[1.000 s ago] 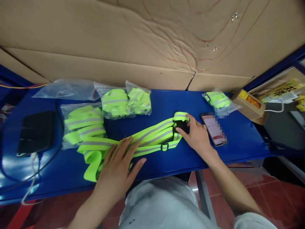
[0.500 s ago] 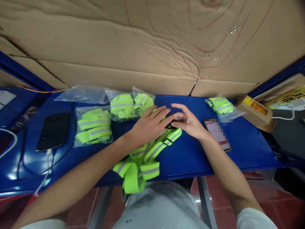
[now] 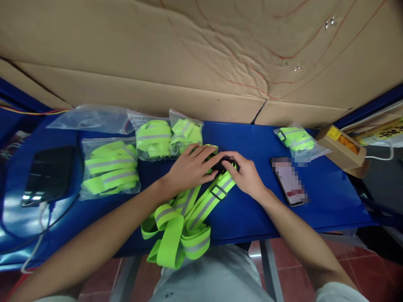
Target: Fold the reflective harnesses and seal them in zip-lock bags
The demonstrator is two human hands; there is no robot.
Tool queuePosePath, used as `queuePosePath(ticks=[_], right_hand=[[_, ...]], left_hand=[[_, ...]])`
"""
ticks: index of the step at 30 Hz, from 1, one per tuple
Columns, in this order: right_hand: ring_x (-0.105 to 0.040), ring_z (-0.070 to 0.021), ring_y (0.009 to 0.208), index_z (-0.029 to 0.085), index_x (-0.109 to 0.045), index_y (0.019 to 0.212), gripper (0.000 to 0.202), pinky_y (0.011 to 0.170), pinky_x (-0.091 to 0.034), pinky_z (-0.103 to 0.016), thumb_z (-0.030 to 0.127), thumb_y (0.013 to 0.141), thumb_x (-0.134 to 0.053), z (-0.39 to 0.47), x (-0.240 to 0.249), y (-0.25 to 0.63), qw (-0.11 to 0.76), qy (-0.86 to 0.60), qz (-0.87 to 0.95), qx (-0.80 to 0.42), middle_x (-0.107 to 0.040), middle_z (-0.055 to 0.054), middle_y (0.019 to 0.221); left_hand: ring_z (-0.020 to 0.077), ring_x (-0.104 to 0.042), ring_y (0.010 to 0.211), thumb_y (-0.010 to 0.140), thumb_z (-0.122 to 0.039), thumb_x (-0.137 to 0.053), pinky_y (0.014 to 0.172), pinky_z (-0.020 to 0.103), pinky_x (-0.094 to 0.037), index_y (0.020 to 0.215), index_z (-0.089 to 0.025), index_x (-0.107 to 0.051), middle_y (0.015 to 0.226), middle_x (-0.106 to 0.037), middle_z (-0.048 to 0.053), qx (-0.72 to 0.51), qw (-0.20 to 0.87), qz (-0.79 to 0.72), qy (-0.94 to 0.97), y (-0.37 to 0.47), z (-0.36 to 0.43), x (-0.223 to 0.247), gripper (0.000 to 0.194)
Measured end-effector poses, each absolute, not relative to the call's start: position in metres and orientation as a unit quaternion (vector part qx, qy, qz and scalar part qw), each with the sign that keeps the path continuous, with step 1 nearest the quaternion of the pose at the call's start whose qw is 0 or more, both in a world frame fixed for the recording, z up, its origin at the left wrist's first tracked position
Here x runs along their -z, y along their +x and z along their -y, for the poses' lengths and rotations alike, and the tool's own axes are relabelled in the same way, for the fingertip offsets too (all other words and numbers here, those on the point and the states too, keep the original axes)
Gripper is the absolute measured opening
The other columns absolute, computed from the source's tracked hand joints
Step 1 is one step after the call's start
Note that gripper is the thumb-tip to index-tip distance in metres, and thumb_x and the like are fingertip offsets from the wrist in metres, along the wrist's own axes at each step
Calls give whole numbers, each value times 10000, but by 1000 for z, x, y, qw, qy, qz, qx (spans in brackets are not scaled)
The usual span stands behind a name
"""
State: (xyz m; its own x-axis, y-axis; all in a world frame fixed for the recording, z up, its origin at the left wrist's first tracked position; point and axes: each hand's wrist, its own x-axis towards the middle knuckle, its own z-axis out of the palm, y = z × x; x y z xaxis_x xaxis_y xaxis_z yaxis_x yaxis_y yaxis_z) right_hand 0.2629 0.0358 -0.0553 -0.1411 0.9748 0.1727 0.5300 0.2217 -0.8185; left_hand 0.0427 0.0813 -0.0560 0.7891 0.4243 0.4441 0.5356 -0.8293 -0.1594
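Observation:
A neon-yellow reflective strap with grey stripes lies in loose loops in front of me, some of them hanging over the table's front edge. My left hand is curled over one end of it, thumb and forefinger at a black buckle. From the other side, my right hand pinches the same buckle where the strap joins it. Fingers partly cover the buckle, so I cannot tell whether it is fastened. Just below sits a black slider on the strap.
Bagged neon straps lie left and behind, beside a clear empty bag. One more bagged strap, a phone and a cardboard box are right. A black device with cables sits left. Cardboard walls the back.
My right hand has closed in leftward onto the buckle, its fingers now pinching. My left hand stays over the strap. The loose loops have shifted slightly toward me, and the view has turned a little.

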Motion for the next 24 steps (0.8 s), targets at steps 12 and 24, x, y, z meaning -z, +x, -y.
queuePosePath(ticks=[12, 24], right_hand=[[-770, -222, 1124, 196, -545, 1464, 509, 1004, -597, -354, 306, 978, -646, -29, 60, 258, 339, -528, 732, -266, -782, -83, 1219], [-764, -231, 1087, 227, -668, 1333, 355, 958, -577, -348, 253, 989, -585, -39, 53, 261, 283, -513, 769, -255, -799, -68, 1193]], left_hand=[[274, -729, 1122, 1044, -320, -539, 957, 411, -549, 1262, -166, -709, 1241, -757, 124, 200, 110, 234, -945, 46, -84, 66, 317], [333, -670, 1195, 959, -311, -644, 990, 468, -480, 1172, -158, -728, 1222, -721, 161, 158, 130, 259, -944, 45, -91, 49, 275]])
